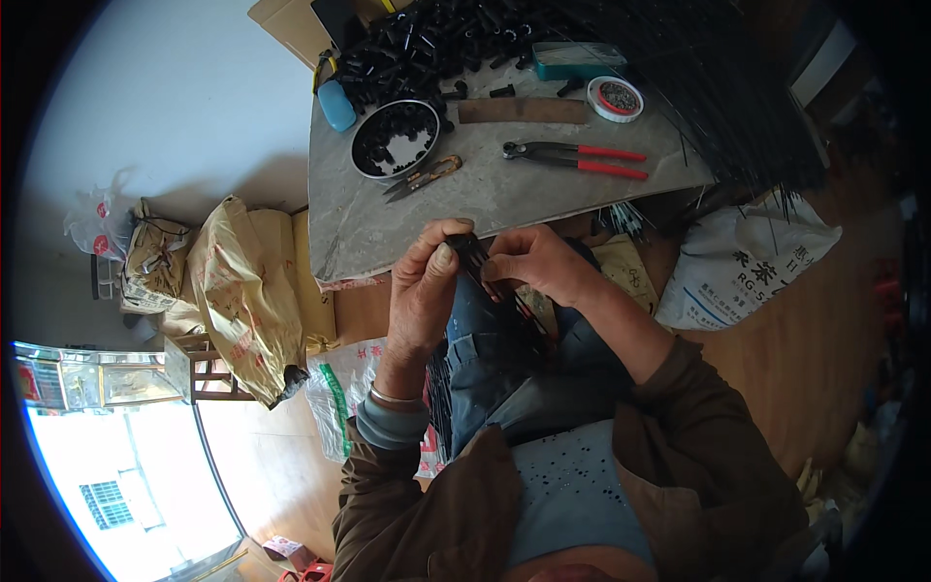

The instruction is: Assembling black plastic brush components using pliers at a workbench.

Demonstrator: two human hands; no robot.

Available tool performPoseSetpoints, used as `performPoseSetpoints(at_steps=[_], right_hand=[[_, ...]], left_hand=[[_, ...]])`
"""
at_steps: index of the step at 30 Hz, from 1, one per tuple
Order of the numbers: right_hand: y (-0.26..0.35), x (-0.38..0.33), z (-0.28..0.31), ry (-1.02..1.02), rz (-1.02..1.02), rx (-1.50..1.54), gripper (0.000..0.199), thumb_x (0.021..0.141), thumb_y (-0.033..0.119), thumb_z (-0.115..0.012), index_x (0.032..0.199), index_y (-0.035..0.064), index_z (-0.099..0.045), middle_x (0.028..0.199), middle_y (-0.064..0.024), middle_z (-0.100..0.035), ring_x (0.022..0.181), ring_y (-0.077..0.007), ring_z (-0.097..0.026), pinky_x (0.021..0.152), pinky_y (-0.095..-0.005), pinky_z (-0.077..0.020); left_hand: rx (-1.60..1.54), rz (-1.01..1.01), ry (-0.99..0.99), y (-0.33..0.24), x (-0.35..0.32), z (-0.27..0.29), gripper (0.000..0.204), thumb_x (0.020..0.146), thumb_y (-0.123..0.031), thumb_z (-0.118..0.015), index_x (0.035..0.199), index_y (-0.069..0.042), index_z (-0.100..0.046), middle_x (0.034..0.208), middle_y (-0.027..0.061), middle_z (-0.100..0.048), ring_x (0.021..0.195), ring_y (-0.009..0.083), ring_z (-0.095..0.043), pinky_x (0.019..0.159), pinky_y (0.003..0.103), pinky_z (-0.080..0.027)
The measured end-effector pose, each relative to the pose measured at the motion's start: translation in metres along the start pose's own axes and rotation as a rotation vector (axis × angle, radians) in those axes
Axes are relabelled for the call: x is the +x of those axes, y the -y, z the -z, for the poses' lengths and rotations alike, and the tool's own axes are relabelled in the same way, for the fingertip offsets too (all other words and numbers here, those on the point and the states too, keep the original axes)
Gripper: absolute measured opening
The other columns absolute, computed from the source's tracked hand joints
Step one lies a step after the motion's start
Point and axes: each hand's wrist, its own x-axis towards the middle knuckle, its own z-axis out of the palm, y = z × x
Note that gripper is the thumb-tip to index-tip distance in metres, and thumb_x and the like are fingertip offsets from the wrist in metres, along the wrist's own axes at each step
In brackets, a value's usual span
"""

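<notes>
Left hand [424, 281], right hand [529, 262] pinching thin black rods [482, 264]; grey table [504, 199] beyond.

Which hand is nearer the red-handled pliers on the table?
Right. The right hand is below the red-handled pliers, slightly to their left; the left hand sits farther left and a little lower.

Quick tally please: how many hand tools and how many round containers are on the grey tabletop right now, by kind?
Red-handled pliers: 1
Thread snips: 1
Round metal bowl of black parts: 1
Small round tin with red rim: 1
Total: 4
The loose black parts heaped at the far edge are too many to count.
</notes>
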Motion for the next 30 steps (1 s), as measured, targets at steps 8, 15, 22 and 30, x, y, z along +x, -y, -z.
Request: performPoseSetpoints(at_steps=[8, 15, 22, 30], right_hand=[[0.005, 0.0, 0.002, 0.008, -0.053, 0.112, 0.015, 0.08, 0.014, -0.073, 0.082, 0.0021, -0.063, 0.07, -0.0012, -0.062, 0.063, -0.0081, -0.06, 0.059, -0.0217, -0.0477], [0.017, -0.005, 0.006, 0.168, -0.101, 0.119, 0.016, 0.079, 0.013, -0.075, 0.079, 0.0028, -0.062, 0.07, -0.0013, -0.062, 0.062, -0.0089, -0.059, 0.058, -0.0225, -0.0479], [0.006, 0.007, -0.007, -0.139, 0.064, -0.106, 0.025, 0.081, 0.017, -0.073, 0.071, 0.004, -0.055, 0.061, -0.0014, -0.058, 0.055, -0.0081, -0.055, 0.051, -0.0226, -0.0424], [-0.007, 0.006, -0.012, -0.294, 0.185, -0.271, 0.029, 0.079, 0.023, -0.074, 0.068, 0.0009, -0.058, 0.058, -0.0028, -0.059, 0.054, -0.0081, -0.055, 0.051, -0.0258, -0.0426]], left_hand=[[0.031, -0.062, -0.02, 0.005, 0.0, -0.006, 0.025, 0.094, -0.016, -0.057, 0.114, -0.001, -0.061, 0.11, 0.0047, -0.053, 0.103, 0.0149, -0.049, 0.093, 0.028, -0.036], [-0.118, 0.054, 0.203, -0.001, 0.007, -0.006, 0.03, 0.095, -0.023, -0.056, 0.116, -0.001, -0.061, 0.113, 0.0084, -0.055, 0.106, 0.0175, -0.051, 0.095, 0.03, -0.038], [0.084, 0.001, -0.488, 0.013, 0.009, -0.033, 0.027, 0.094, -0.018, -0.059, 0.113, 0.002, -0.061, 0.098, 0.0059, -0.062, 0.088, 0.0134, -0.06, 0.082, 0.027, -0.049], [0.808, -0.174, -0.513, 0.01, 0.01, -0.038, 0.022, 0.081, -0.007, -0.068, 0.101, 0.0, -0.064, 0.085, 0.0068, -0.063, 0.075, 0.013, -0.06, 0.068, 0.026, -0.048]])
